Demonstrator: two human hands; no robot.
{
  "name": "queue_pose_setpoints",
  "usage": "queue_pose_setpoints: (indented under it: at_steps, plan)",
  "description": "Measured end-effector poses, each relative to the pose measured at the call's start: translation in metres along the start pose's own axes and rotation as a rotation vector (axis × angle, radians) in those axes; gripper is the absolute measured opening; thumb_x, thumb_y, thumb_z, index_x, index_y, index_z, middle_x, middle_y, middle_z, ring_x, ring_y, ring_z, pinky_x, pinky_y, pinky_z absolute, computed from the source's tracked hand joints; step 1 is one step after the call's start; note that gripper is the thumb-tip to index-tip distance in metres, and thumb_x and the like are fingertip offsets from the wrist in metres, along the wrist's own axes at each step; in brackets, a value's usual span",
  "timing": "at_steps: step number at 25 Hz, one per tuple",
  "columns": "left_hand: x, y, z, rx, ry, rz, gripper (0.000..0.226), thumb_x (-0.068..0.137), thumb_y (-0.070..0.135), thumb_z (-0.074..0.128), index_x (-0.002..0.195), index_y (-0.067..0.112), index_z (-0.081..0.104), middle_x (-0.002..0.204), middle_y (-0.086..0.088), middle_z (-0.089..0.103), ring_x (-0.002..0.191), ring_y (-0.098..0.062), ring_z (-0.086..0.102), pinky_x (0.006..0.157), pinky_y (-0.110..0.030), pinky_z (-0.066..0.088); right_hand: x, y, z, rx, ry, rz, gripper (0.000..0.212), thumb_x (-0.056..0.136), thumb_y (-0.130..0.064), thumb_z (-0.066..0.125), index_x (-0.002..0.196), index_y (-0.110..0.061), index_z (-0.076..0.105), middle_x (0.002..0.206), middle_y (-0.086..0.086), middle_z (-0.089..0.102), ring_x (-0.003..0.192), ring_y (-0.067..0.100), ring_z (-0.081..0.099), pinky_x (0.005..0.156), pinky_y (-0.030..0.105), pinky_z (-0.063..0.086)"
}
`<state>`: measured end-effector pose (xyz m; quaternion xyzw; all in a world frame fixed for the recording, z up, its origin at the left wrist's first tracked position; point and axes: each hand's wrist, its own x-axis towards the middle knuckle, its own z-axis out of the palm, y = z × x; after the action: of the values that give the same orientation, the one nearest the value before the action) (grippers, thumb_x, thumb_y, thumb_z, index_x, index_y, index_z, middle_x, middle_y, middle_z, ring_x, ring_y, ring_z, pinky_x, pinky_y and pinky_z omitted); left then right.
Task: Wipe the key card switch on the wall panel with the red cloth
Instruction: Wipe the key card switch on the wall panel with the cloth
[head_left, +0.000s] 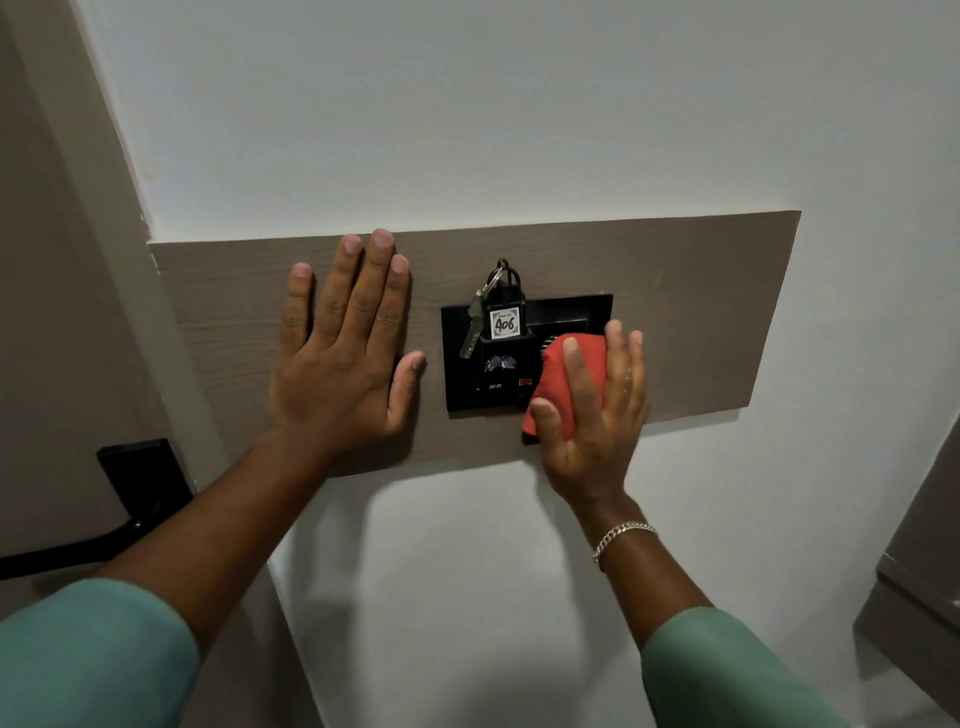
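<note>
— So, where's the red cloth (558, 384)?
— R. hand (589, 410) clamps it vs. key card switch (501, 364), lower right corner.
— L. hand (343, 353)?
— Flat, fingers spread, on wall panel (701, 312) beside it.

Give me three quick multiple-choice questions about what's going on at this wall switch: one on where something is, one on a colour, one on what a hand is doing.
1. Where is the left hand?
A. flat on the brown wall panel, left of the key card switch
B. on the door handle
C. holding the key tag

2. What colour is the cloth?
A. blue
B. red
C. white

3. What is the right hand doing?
A. hanging free
B. pulling out the key tag
C. pressing the cloth on the switch's right side

Answers: 1 A, its palm lies spread on the panel; 2 B, red shows between the fingers; 3 C, the fingers hold the cloth against the black plate.
</note>
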<state>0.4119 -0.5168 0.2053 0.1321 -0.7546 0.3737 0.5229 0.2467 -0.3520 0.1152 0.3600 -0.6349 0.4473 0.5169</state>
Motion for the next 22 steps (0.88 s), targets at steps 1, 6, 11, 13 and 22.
queue_pose_setpoints:
  at_steps: [1,6,11,13,22]
  plan:
    - [0.000,0.000,0.000,0.000,-0.002,-0.001,0.075,0.096,0.044,0.033,0.157,0.003,0.016,0.163,-0.017,0.015,0.152,-0.033,0.013,0.123,-0.049,0.000,0.002,0.000,0.000,0.032,0.024,0.054,0.053,0.101,-0.054,0.035,0.145,-0.025,0.040,0.158,0.020,0.032,0.151,0.040,0.023,0.120,0.055,0.030]
    - [-0.001,0.001,0.001,-0.021,-0.007,-0.010,0.075,0.097,0.045,0.032,0.157,0.005,0.014,0.165,-0.016,0.015,0.153,-0.032,0.010,0.124,-0.050,0.002,0.040,-0.019,0.013,0.081,0.159,0.097,0.046,0.102,-0.048,0.043,0.146,-0.035,0.043,0.156,0.014,0.041,0.150,0.032,0.030,0.121,0.044,0.031]
    - [-0.001,0.000,0.002,-0.010,-0.004,-0.014,0.075,0.096,0.045,0.032,0.157,0.005,0.015,0.164,-0.016,0.018,0.153,-0.031,0.011,0.124,-0.051,0.004,0.011,0.013,-0.004,-0.042,-0.006,-0.143,0.049,0.101,-0.052,0.040,0.141,-0.024,0.045,0.153,0.021,0.042,0.147,0.042,0.031,0.112,0.059,0.038]
    - [-0.001,-0.001,0.001,-0.009,-0.005,-0.010,0.074,0.096,0.044,0.032,0.157,0.005,0.016,0.164,-0.015,0.016,0.153,-0.031,0.011,0.124,-0.051,0.005,0.020,-0.005,0.004,0.035,0.109,0.071,0.046,0.102,-0.049,0.039,0.141,-0.026,0.048,0.154,0.016,0.043,0.149,0.036,0.031,0.117,0.052,0.034]
    - [-0.001,-0.002,0.008,0.013,0.002,0.011,0.077,0.096,0.046,0.031,0.157,0.004,0.011,0.164,-0.019,0.019,0.152,-0.035,0.011,0.123,-0.050,-0.001,-0.015,0.005,0.000,-0.039,-0.086,-0.116,0.048,0.103,-0.049,0.036,0.149,-0.033,0.036,0.159,0.012,0.030,0.152,0.043,0.018,0.119,0.064,0.024]
